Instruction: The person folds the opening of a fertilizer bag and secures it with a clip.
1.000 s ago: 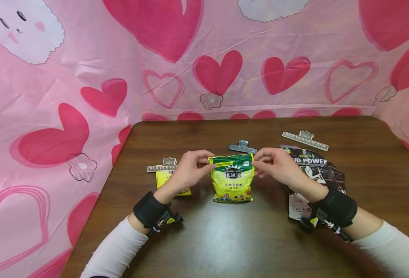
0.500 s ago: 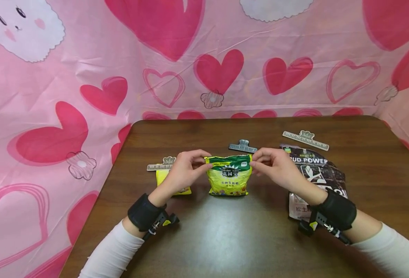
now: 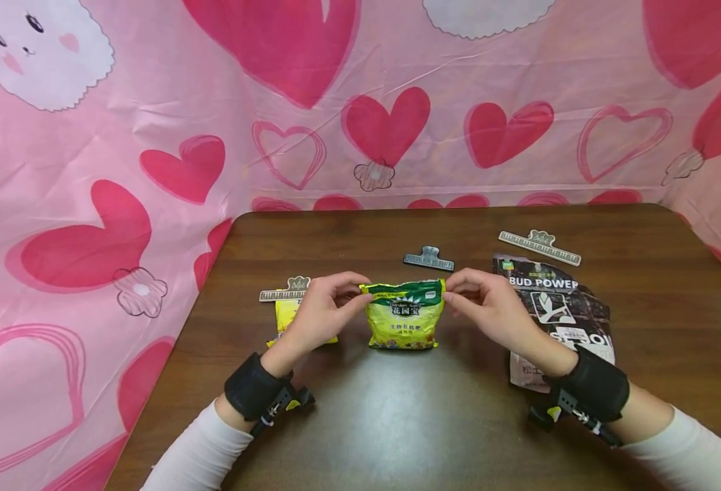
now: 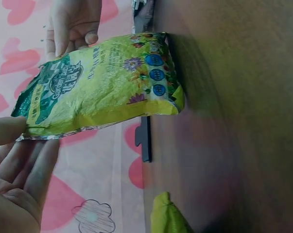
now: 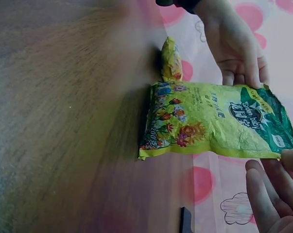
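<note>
A yellow and green fertilizer bag (image 3: 405,317), with flowers printed along its bottom, stands upright at the middle of the table. My left hand (image 3: 330,310) pinches its upper left corner between thumb and fingers. At the upper right corner my right hand (image 3: 489,303) pinches the bag the same way. In the left wrist view the bag (image 4: 107,82) has its lower end right at the tabletop. The right wrist view shows the bag's flowered front (image 5: 204,119), with the right thumb and fingers at its top corner.
Behind my left hand lies a second yellow bag (image 3: 285,314) with a white clip (image 3: 283,295) at its top. A dark clip (image 3: 429,259) lies behind the held bag. At right are a black "BUD POWER" bag (image 3: 553,307) and another white clip (image 3: 540,246).
The held bag has come down a little and tilted, its front looking shorter, and it has shifted slightly left. Both hands keep their pinch on its corners.
</note>
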{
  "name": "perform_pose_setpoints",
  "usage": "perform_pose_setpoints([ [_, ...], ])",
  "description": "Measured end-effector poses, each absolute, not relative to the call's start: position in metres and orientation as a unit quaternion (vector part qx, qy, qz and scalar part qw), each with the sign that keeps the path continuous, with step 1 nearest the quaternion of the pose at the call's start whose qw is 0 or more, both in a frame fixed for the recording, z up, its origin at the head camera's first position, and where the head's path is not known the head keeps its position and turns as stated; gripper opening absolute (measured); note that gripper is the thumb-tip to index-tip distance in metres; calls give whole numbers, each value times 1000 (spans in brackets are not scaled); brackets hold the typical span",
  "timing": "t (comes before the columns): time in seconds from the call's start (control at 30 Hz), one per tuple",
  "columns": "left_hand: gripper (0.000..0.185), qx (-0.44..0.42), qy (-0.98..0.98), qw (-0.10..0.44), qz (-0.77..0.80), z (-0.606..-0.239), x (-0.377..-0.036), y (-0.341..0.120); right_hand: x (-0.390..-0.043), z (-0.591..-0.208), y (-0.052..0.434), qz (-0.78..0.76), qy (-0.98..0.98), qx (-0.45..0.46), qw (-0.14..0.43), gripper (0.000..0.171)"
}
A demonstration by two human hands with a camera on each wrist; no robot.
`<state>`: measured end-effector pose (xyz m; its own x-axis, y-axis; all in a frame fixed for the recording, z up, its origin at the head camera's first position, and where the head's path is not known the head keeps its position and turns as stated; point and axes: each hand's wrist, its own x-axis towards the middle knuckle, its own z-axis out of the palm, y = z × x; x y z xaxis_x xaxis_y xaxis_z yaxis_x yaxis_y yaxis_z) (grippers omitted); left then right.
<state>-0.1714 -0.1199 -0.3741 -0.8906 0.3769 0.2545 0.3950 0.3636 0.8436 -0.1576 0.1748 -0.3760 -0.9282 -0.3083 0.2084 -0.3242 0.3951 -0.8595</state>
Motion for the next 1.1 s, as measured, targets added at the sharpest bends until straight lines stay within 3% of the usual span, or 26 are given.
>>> perform_pose_setpoints([
  [0.43, 29, -277, -808, 41, -519, -378, -169, -123, -154, -382, 176, 544, -806, 230, 51, 13],
  [0.7, 10, -346, -799, 84, -484, -380, -169, -125, -153, -384, 178, 518, -813, 263, 45, 17],
  [0.9, 15, -388, -788, 107, -466, -383, -172, -124, -152, -386, 175, 499, -819, 274, 76, 21],
  [1.1, 26, -392, -788, 82, -468, -383, -170, -123, -150, -387, 173, 473, -828, 283, 107, 23],
])
